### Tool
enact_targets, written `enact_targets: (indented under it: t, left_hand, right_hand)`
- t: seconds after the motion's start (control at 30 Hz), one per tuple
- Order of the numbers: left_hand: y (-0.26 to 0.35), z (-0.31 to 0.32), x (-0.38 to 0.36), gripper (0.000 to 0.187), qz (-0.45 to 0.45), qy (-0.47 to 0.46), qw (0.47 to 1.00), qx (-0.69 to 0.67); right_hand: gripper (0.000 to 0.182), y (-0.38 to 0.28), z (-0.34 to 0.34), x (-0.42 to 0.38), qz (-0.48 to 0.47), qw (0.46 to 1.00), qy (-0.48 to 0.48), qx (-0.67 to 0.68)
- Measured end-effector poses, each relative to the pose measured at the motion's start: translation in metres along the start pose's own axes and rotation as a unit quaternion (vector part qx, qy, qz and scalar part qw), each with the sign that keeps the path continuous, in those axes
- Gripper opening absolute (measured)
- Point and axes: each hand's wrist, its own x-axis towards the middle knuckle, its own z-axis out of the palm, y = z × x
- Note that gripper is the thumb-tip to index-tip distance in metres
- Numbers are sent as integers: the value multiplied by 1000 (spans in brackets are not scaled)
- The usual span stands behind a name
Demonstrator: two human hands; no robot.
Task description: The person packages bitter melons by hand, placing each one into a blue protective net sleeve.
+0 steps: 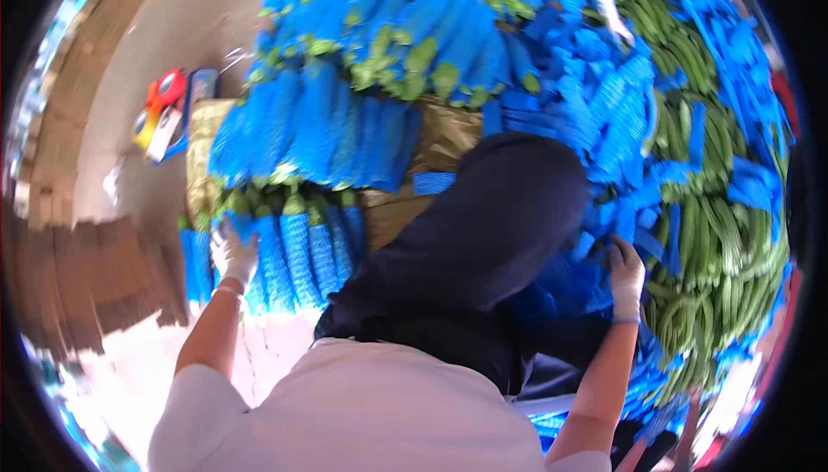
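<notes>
In the head view, touching the near row of sleeved greens [296, 252] with the left hand [233, 252], fingers somewhat spread; cannot tell any grip. Reaching to blue nets [624, 218], beside loose greens [720, 239], with the right hand [627, 278], fingers partly curled, grip unclear. Best to press lightly, line up tips, pinch one net only.

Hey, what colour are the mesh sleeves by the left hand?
The mesh sleeves by the left hand are bright blue, best seen in the head view.
</notes>
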Motion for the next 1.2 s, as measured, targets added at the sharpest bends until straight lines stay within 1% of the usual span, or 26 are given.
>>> enact_targets:
  t: [0.03,0.07,0.1,0.13,0.17,0.2,0.23,0.27,0.33,0.37,0.4,0.47,0.5,0.57,0.63,0.7,0.73,0.77,0.83,0.9,0.97,1.03,1.07,1.1,1.17,1.2]
  left_hand:
    - [16,-17,11,83,-29,-9,998,-55]
    - [35,-42,23,79,-1,-9,995,-101]
    - [47,-45,42,74,44,43,989,-138]
    - [73,-62,61,67,77,76,974,-200]
    - [86,-59,88,61,192,150,939,-244]
    - [122,-87,98,53,227,157,910,-308]
    - [210,-190,72,48,238,36,869,-432]
    - [236,-186,89,46,313,43,774,-549]
    - [303,-235,66,43,399,16,665,-632]
    - [331,-260,52,42,444,-28,625,-642]
    - [358,-279,36,40,486,-55,587,-644]
    - [403,-305,0,38,558,-106,558,-605]
    - [422,-311,-15,37,605,-130,532,-578]
    - [461,-312,-36,37,673,-225,498,-499]
    - [490,-307,-59,37,697,-307,489,-426]
    - [512,-296,-75,34,669,-443,473,-364]
    - [523,-289,-80,29,698,-448,441,-344]
    - [533,-286,-82,27,711,-470,439,-284]
    - [537,-293,-88,20,702,-488,463,-234]
    - [557,-263,-93,16,689,-436,460,-350]
    - [561,-267,-96,15,692,-438,469,-330]
    - [566,-250,-97,16,615,-435,519,-403]
    - [571,-245,-98,16,593,-413,534,-438]
    - [573,-249,-102,16,560,-393,553,-477]
    - [585,-234,-102,12,594,-283,553,-511]
    - [583,-253,-113,10,611,-305,533,-500]
  right_hand:
    - [29,-2,0,0,-13,999,-13,-50]
    - [31,-17,-1,-1,-25,993,-47,-108]
    - [36,-23,2,-2,2,985,-112,-127]
    - [45,-14,8,0,-68,965,-152,-203]
    - [56,-7,20,2,-39,952,-202,-225]
    - [66,-17,33,-1,-46,935,-213,-282]
    - [70,-20,56,-12,-29,936,-221,-272]
    - [61,-18,75,-14,-12,930,-242,-275]
    - [48,4,115,-13,0,901,-294,-320]
    - [42,16,132,-14,-4,874,-326,-360]
    - [42,15,132,-15,8,880,-320,-352]
    - [23,4,120,-17,6,901,-280,-331]
    - [22,-8,99,-9,17,911,-282,-301]
    - [22,-22,49,-3,-30,960,-255,-114]
    - [22,-32,14,-1,-88,972,-219,15]
    - [23,-42,-16,-7,-199,948,-155,193]
    - [20,-51,-32,-8,-195,936,-172,239]
    - [20,-58,-47,-9,-198,938,-162,236]
    - [18,-71,-60,-16,-11,908,-193,373]
    - [17,-65,-59,-6,-116,967,9,227]
    - [16,-55,-48,3,-141,966,79,203]
    - [18,-54,-41,14,-149,959,178,163]
    - [22,-59,-41,16,-161,941,298,26]
    - [30,-57,-39,19,-155,935,320,14]
    - [45,-56,-28,18,-121,941,206,238]
    - [63,-55,-11,21,-74,858,85,502]
